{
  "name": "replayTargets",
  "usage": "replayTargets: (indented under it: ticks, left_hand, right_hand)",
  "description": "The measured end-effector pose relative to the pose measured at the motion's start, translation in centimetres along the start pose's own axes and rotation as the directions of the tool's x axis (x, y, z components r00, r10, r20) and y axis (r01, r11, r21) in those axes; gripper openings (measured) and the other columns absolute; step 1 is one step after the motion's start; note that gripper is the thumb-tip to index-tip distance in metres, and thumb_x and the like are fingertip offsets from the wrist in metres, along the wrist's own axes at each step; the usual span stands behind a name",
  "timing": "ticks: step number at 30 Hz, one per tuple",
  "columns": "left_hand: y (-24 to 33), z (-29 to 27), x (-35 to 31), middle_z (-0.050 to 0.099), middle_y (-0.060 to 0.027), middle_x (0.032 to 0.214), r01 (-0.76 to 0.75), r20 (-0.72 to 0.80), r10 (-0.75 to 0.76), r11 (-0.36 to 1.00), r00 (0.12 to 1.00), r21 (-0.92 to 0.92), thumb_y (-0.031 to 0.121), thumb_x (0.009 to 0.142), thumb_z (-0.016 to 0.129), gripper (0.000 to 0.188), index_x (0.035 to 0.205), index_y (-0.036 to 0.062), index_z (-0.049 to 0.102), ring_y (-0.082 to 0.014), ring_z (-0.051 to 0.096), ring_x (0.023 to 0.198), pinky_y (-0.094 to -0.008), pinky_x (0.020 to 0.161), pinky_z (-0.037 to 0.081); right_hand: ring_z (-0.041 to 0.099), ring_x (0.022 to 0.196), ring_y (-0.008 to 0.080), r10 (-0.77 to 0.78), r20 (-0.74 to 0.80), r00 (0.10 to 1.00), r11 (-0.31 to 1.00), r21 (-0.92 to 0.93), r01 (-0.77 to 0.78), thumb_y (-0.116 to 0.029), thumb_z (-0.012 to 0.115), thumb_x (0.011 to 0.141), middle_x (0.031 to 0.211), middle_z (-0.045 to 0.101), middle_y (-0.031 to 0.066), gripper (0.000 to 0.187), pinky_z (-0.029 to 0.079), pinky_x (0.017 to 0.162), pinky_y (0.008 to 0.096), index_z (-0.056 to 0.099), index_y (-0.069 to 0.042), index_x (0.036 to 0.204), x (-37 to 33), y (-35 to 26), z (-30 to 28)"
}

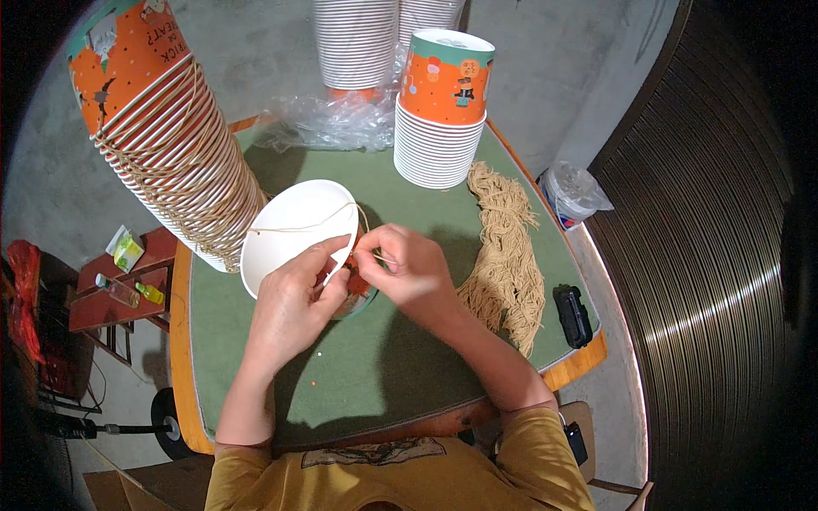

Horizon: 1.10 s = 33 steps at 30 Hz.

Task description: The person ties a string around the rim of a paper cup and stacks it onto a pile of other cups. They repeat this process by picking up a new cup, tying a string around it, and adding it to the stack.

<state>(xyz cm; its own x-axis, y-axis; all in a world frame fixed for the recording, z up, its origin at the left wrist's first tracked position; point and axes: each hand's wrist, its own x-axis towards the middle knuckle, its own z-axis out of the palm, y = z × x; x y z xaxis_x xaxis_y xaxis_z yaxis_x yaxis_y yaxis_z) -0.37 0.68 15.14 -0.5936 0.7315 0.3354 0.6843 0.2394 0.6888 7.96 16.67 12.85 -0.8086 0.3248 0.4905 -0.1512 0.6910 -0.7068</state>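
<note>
A paper bucket (pixel 294 209), white inside and printed orange outside, is tilted over the table with its mouth facing up and left. My left hand (pixel 294 298) grips its near right rim, thumb and fingers on either side of the wall. A thin tan cord (pixel 298 229) runs across the mouth from a hole in the left side and loops over the far right rim. At the right rim, my right hand (pixel 405 268) pinches the cord close to the bucket wall. The cord's end there is mostly hidden by my fingers.
A tall leaning stack of corded buckets (pixel 175 153) stands at left. Another bucket stack (pixel 439 149) is at back right, beside a bundle of tan cords (pixel 507 255). A black case (pixel 573 316) lies near the right edge of the green tabletop (pixel 400 375). Clear plastic wrap (pixel 332 126) lies behind.
</note>
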Motion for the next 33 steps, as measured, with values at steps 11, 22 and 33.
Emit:
replayTargets:
  ticks: [11,22,33]
  left_hand:
    - [-1.9,-0.1,0.3,0.065,-0.0134,0.078,0.091,0.139,-0.061,0.971,0.988,-0.221,0.016,0.097,0.055,0.016,0.1,0.0011,0.06,-0.0235,0.063,0.07,-0.0347,0.067,0.049]
    - [-2.2,0.7,0.7,0.059,-0.0112,0.069,0.093,0.119,-0.075,0.985,0.99,-0.148,0.02,0.096,0.055,0.019,0.092,0.001,0.055,-0.0222,0.057,0.061,-0.0353,0.06,0.046]
    - [-1.8,1.4,0.5,0.06,-0.0045,0.077,0.205,0.279,-0.155,0.965,0.948,-0.163,0.012,0.095,0.051,0.01,0.093,0.0023,0.053,-0.0106,0.059,0.075,-0.0267,0.068,0.047]
  right_hand:
    - [0.062,0.072,0.0332,-0.019,0.026,0.999,0.999,-0.031,0.02,-0.014,0.064,0.084,0.078,0.063,0.0126,0.01,0.049,0.065,0.0428,0.058,-0.007,0.086,-0.6,-0.7,0.3]
    - [0.065,0.071,0.0344,0.114,0.162,0.98,0.987,0.098,-0.131,-0.025,0.057,0.092,0.076,0.064,0.0188,0.023,0.05,0.064,0.0408,0.061,-0.003,0.089,-0.5,-1.0,-0.8]
    - [0.06,0.055,0.0407,0.098,0.202,0.975,0.945,-0.326,-0.028,-0.032,0.05,0.092,0.06,0.059,0.0198,0.042,0.049,0.054,0.0498,0.059,0.0,0.066,-0.7,0.3,-1.2]
